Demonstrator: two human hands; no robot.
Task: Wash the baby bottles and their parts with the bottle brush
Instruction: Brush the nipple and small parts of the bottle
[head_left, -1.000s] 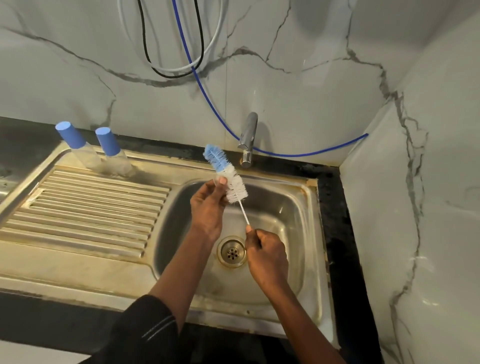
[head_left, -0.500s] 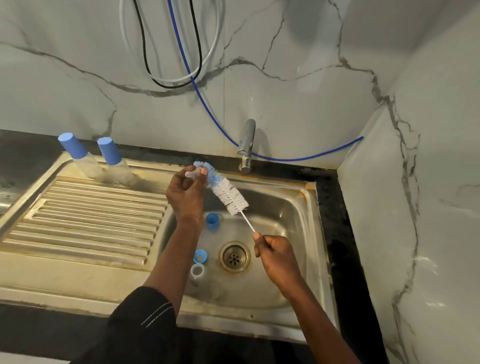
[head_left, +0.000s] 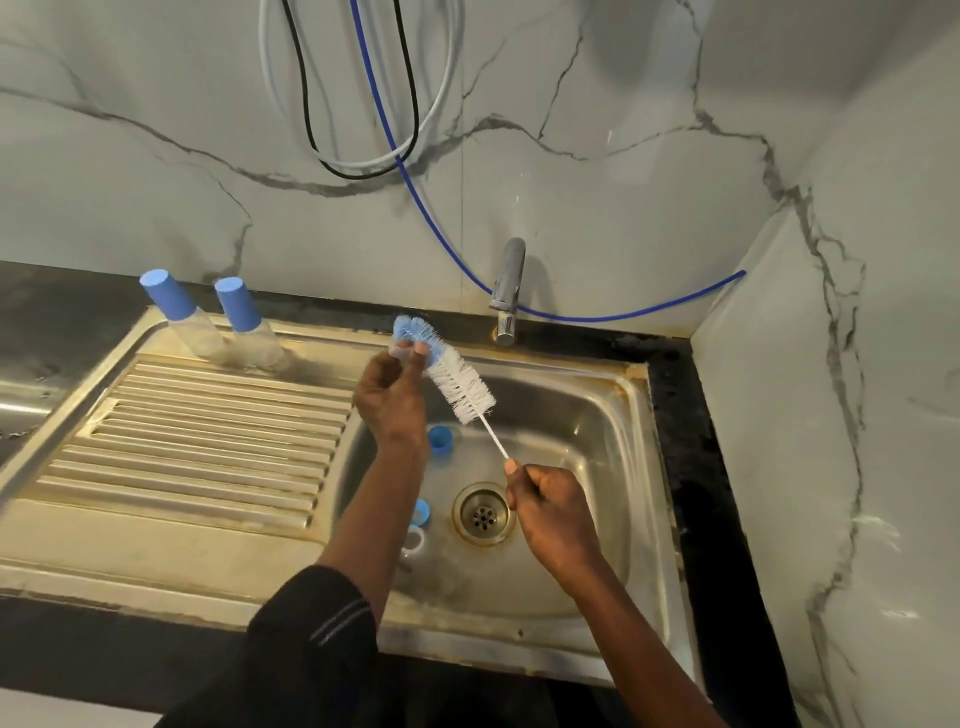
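Note:
My right hand (head_left: 550, 512) grips the thin handle of the bottle brush (head_left: 457, 382), whose white bristles end in a blue tip. Against that tip, my left hand (head_left: 392, 400) pinches a small clear teat (head_left: 400, 355) over the back left edge of the sink basin (head_left: 587, 415). A blue cap ring (head_left: 440, 440), a second blue ring (head_left: 422, 512) and a clear ring-shaped part (head_left: 413, 540) lie in the basin, partly behind my left arm. Two clear bottles with blue caps (head_left: 171, 299) (head_left: 238, 304) stand at the back of the draining board.
The ribbed steel draining board (head_left: 208, 447) lies to the left of the basin. The drain (head_left: 483, 514) sits in the basin floor. A chrome tap (head_left: 509, 291) stands at the back, with no water seen running. Cables and a blue hose (head_left: 415, 202) hang on the marble wall.
My left hand has moved up and left along the brush from the white bristles to the blue tip, uncovering the parts in the basin. The brush now lies flatter.

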